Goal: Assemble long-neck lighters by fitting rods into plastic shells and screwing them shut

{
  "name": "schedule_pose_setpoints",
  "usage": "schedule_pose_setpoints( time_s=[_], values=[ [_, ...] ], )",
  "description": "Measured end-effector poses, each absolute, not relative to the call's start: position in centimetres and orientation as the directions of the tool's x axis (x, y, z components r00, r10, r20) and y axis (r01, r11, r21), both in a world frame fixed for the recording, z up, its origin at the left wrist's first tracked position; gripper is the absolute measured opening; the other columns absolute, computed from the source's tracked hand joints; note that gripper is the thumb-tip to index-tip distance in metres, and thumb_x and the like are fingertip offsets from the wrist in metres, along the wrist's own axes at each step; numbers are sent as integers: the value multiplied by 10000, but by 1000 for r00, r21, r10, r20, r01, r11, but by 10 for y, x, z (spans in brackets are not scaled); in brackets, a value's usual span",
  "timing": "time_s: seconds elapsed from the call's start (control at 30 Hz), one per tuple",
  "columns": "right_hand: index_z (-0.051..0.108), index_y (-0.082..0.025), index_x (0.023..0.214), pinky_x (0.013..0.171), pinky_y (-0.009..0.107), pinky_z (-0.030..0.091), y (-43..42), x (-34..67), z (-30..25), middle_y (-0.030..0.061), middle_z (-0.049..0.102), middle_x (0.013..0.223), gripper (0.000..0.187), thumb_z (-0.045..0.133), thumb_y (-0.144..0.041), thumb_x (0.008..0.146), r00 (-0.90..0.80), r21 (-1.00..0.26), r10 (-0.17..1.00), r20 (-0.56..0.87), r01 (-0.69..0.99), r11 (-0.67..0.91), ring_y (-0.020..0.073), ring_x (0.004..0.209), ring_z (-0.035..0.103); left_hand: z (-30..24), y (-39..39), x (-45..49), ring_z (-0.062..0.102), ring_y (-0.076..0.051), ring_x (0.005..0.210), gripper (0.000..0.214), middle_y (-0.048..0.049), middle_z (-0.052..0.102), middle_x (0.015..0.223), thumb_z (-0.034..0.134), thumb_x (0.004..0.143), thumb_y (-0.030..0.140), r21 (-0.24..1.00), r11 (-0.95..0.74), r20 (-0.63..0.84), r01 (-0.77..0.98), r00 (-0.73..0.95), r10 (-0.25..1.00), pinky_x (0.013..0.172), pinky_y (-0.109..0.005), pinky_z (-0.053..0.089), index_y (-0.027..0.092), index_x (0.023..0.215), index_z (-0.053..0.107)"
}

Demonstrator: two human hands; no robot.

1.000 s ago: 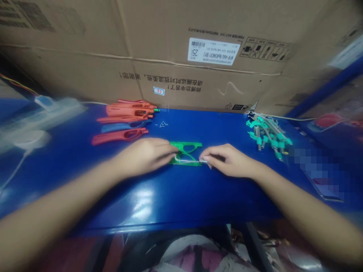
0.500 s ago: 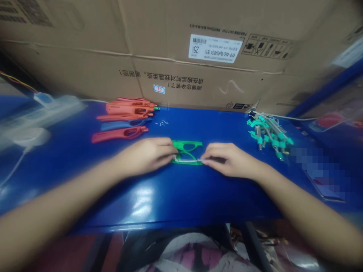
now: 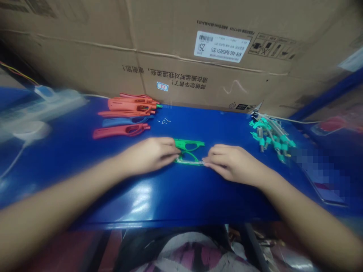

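Note:
A flat green plastic frame (image 3: 189, 144) with cut-out openings lies on the blue table (image 3: 176, 192). My left hand (image 3: 151, 153) rests over the frame's left end, fingers closed together and pressing it down. My right hand (image 3: 231, 162) is at the frame's right end, fingertips pinched on a thin pale tube (image 3: 190, 162) that runs along the frame's near edge.
Several red plastic frames (image 3: 127, 109) and a blue one are stacked at the back left. A heap of teal-capped tube parts (image 3: 270, 138) lies at the back right. A large cardboard box (image 3: 181, 49) walls off the far side. White blurred objects (image 3: 34, 117) sit at the far left.
My right hand has moved slightly left, closer to the frame's right end, with the tube now seated along the frame. The left hand has stayed in place.

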State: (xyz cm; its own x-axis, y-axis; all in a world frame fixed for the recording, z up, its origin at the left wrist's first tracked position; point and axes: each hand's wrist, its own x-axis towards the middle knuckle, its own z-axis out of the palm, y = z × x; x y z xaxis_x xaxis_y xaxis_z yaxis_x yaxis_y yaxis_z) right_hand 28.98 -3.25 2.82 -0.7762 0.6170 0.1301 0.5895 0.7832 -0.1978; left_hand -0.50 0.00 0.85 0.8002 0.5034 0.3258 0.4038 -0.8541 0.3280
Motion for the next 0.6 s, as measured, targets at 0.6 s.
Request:
schedule_pose_setpoints(
  time_s=[0.6],
  values=[
    [750, -212, 1087, 765, 288, 497, -22, 288, 35, 68, 702, 1028, 200, 617, -300, 967, -699, -430, 712, 67, 623, 653, 165, 852, 664, 4, -1, 0, 704, -177, 850, 226, -85, 723, 969, 581, 988, 242, 382, -830, 374, 407, 753, 542, 801, -281, 574, 156, 1093, 761]
  ],
)
